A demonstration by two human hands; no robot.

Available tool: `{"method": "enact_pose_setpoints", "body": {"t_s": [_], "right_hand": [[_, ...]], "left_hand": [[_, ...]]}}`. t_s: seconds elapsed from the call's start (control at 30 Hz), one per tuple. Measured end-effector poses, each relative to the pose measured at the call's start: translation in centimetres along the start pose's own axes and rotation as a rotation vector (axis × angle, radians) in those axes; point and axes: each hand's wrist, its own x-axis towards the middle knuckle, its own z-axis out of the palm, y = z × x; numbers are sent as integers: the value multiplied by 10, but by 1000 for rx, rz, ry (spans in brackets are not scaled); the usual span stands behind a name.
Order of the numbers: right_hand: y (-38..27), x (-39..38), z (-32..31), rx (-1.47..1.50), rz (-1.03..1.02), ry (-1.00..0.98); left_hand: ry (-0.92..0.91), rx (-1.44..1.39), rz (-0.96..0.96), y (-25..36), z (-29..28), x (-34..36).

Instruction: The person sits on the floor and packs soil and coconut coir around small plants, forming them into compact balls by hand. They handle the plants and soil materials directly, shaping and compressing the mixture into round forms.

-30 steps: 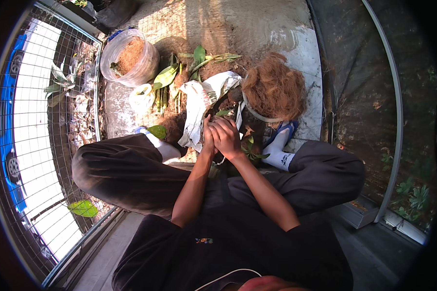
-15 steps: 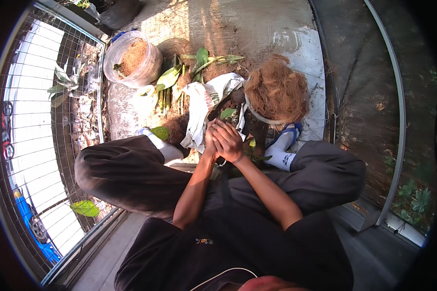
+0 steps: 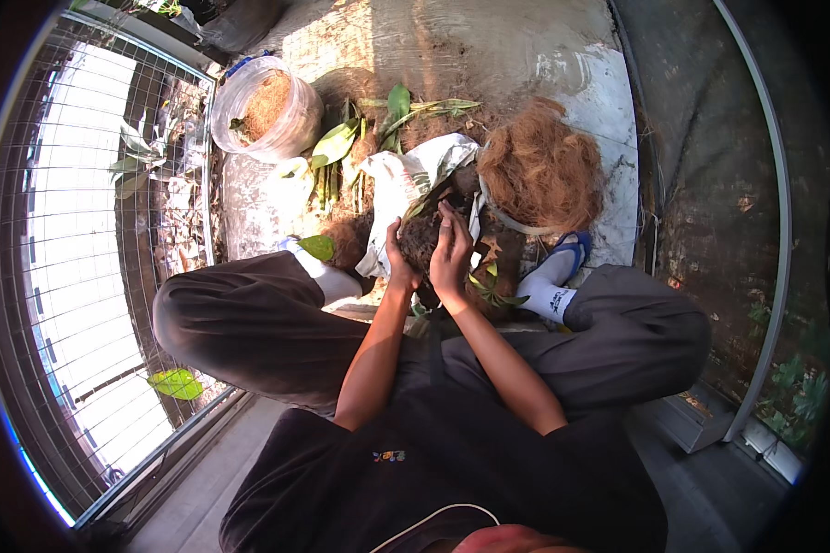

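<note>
Between my palms sits a clump of dark soil (image 3: 419, 238). My left hand (image 3: 400, 262) cups it from the left, fingers pointing away from me. On the other side my right hand (image 3: 449, 256) presses against it, fingers stretched forward. Beneath and beyond the hands lies an opened white sack (image 3: 392, 184) with dark soil in its mouth. A small plant with green leaves (image 3: 493, 293) lies just right of my right wrist. Left of the sack are a single green leaf (image 3: 317, 246) and a wad of brown fibre (image 3: 348, 241).
A clear plastic tub (image 3: 266, 109) with brown fibre stands at the far left. Cut long green leaves (image 3: 337, 143) lie beside it. At the right, a round container's pale rim (image 3: 516, 225) shows under heaped coconut fibre (image 3: 541, 166). Wire mesh (image 3: 74, 258) borders the left.
My hands were clasped together over the sack; they have parted, and the dark soil clump now shows between them. The whole view has shifted slightly.
</note>
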Motion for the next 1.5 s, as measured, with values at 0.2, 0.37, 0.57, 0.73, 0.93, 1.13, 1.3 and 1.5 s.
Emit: {"method": "enact_pose_setpoints", "body": {"t_s": [0.2,0.37,0.57,0.73,0.93,1.13,1.3,1.5], "right_hand": [[15,-25,14,0,123,-49],[19,-33,14,-78,126,-47],[28,-39,13,3,164,-24],[28,-43,18,-3,185,4],[13,-32,14,-21,32,-29],[-11,29,-20,79,-117,147],[-1,109,-95,-503,-28,597],[21,154,-154,-736,390,325]], "left_hand": [[-105,118,97,-14,-19,8],[-10,381,238,-24,-32,11],[61,409,261,-39,-54,22],[46,339,198,-34,-67,29],[-26,212,153,-10,-22,2],[-10,57,112,5,9,-7],[64,18,62,6,0,-5],[34,31,7,0,-7,-5]]}}
